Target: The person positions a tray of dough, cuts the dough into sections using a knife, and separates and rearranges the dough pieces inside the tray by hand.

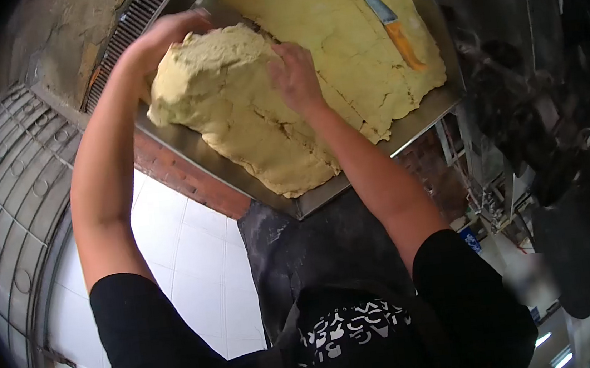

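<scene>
A thick slab of yellow dough point(245, 117) lies in a metal tray point(321, 197), cut apart from a wider sheet of dough point(353, 56) beside it. Its far end is raised and folded, with a rough, torn surface. My left hand point(174, 30) curls round the far left edge of that raised end, its fingers partly hidden and smeared by motion. My right hand point(294, 76) grips the slab's right edge along the cut, fingers bent over it. On the wider sheet rests a knife point(389, 23) with an orange handle, its blade pointing away from me.
Dark machinery point(536, 87) stands to the right of the tray. At left are a metal grille point(17, 206) and a slotted grate point(125, 40). White floor tiles point(186, 246) show below, and a dark apron point(317, 253) hangs under the tray's near corner.
</scene>
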{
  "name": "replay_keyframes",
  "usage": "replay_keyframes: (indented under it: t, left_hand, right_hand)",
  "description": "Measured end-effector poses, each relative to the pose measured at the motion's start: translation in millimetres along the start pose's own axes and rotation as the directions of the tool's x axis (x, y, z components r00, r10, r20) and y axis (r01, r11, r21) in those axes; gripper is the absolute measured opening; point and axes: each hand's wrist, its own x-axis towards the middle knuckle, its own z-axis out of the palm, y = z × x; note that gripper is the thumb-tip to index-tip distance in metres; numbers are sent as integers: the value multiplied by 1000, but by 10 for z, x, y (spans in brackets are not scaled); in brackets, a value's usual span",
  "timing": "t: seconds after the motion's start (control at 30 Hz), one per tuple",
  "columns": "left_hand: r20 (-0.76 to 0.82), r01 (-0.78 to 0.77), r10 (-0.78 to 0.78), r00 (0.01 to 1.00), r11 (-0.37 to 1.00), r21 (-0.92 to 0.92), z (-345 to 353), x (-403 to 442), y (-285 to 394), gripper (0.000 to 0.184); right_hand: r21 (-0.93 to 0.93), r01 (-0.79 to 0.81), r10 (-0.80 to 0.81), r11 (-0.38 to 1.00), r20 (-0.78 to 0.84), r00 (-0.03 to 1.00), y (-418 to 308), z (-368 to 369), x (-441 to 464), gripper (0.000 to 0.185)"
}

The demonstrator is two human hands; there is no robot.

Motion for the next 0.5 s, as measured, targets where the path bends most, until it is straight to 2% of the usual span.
replay_keyframes:
  t: [0.03,0.07,0.1,0.13,0.17,0.2,0.3,0.4,0.5]
  left_hand:
    - [246,-132,46,968,929,346,-45,283,-120,40]
    - [477,-379,89,875,738,558,-88,565,-240,40]
    - [382,-113,-202,902,744,659,73,547,148,44]
    - [252,138,-474,844,646,751,242,517,553,47]
    - [80,352,-645,760,512,783,401,379,1067,51]
    - [192,130,-594,781,456,880,375,596,965,56]
    - [239,135,-385,891,730,670,719,713,743,49]
    - [281,88,-366,887,732,676,947,1038,254,43]
    - [383,-131,-147,912,780,612,945,642,491,39]
  right_hand:
    - [9,10,-9,1000,-27,1000,-17,-20,12,42]
    - [16,11,-10,1000,-47,999,-84,-38,3,43]
    - [26,8,-6,1000,-58,998,-136,-48,-83,45]
    - [29,0,2,1000,-56,998,-165,-33,-183,45]
    - [33,8,-6,999,-68,998,-173,-7,-185,45]
    - [33,22,-19,999,-94,995,-162,8,-132,46]
    - [66,-55,62,996,-103,993,-350,-5,-195,47]
    - [84,-72,77,994,-58,995,-348,-43,-265,47]
    - [92,-8,12,996,-40,999,-466,-124,-460,49]
